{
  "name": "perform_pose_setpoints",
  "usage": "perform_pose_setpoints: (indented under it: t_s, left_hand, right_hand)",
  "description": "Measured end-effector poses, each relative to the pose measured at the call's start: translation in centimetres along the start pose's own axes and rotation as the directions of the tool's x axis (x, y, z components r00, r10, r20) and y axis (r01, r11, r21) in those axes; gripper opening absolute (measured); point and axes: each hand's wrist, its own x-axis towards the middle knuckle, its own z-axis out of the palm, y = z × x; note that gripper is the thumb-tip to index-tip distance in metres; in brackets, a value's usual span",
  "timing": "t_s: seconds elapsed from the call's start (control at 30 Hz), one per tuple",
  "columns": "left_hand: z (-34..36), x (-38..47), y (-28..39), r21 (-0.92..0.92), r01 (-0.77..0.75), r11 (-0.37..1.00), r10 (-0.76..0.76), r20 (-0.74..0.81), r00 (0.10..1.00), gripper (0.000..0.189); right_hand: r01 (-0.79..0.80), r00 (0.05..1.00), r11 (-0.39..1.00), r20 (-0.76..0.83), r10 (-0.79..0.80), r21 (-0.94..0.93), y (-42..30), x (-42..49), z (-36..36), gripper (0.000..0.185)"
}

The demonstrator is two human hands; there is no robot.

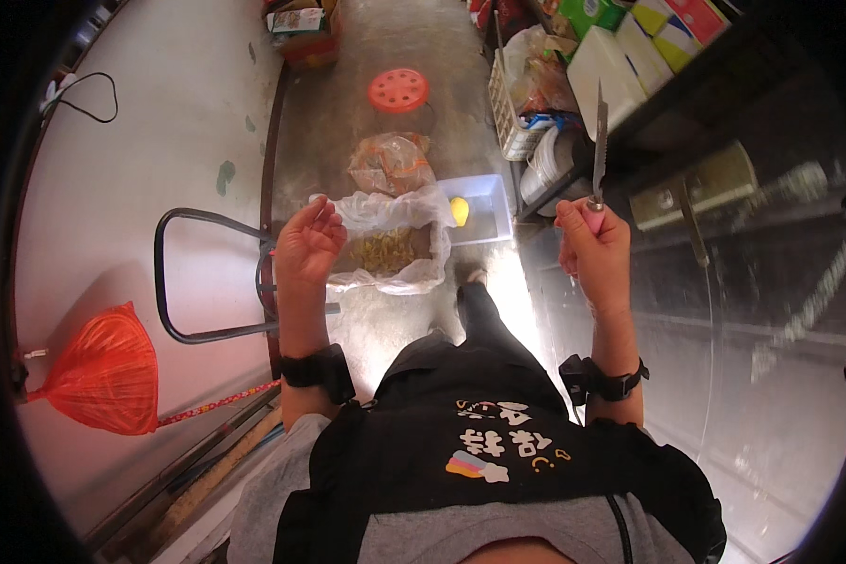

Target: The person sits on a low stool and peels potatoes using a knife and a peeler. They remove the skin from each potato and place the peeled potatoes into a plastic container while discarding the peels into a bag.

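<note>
My right hand (596,247) is closed around the pink handle of a serrated knife (601,151), its blade pointing up and away from me. My left hand (309,240) is raised with the palm turned up and the fingers loosely curled, holding nothing. Beyond and below it on the floor is a box lined with white plastic (433,271), with yellowish-green plant matter (384,250) inside. Beside that box sits a pale plastic tub (490,211) with a yellow object (459,211), perhaps a fruit, in it.
Further off are a knotted clear bag (393,163) and a red round stool (398,90). A white plastic basket (507,120) stands near the shelf at right. A black metal frame (162,275) and a red plastic bag (109,374) are by the left wall.
</note>
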Motion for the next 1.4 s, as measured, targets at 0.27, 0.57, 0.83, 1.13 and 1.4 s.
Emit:
perform_pose_setpoints:
  t_s: [0.27,0.57,0.83,1.13,1.4]
  left_hand:
    - [1.5,11.4,4.9,-0.038,-0.200,0.979,0.188,-0.206,0.960,0.013]
    - [7.1,18.8,8.8,-0.151,-0.127,0.980,0.126,-0.020,0.992,0.021]
    - [12.0,33.4,9.6,-0.116,-0.003,0.993,0.004,0.013,1.000,0.021]
    - [17.0,63.8,14.1,-0.125,0.034,0.992,-0.048,-0.111,0.993,0.014]
    - [13.9,69.7,26.3,-0.127,-0.136,0.983,0.070,-0.421,0.904,0.009]
  right_hand:
    - [0.131,0.988,0.990,0.093,-0.126,-0.051,1.5,17.1,3.2,0.027]
    - [0.094,0.951,0.990,0.284,-0.121,0.108,-4.1,29.4,8.1,0.025]
    - [0.052,0.975,0.990,0.208,-0.078,0.131,-3.3,39.4,8.7,0.019]
    - [0.054,0.977,0.998,0.207,-0.056,0.016,-0.6,71.1,17.1,0.018]
    - [-0.020,0.906,0.977,0.410,0.107,-0.211,-0.4,86.8,29.4,0.023]
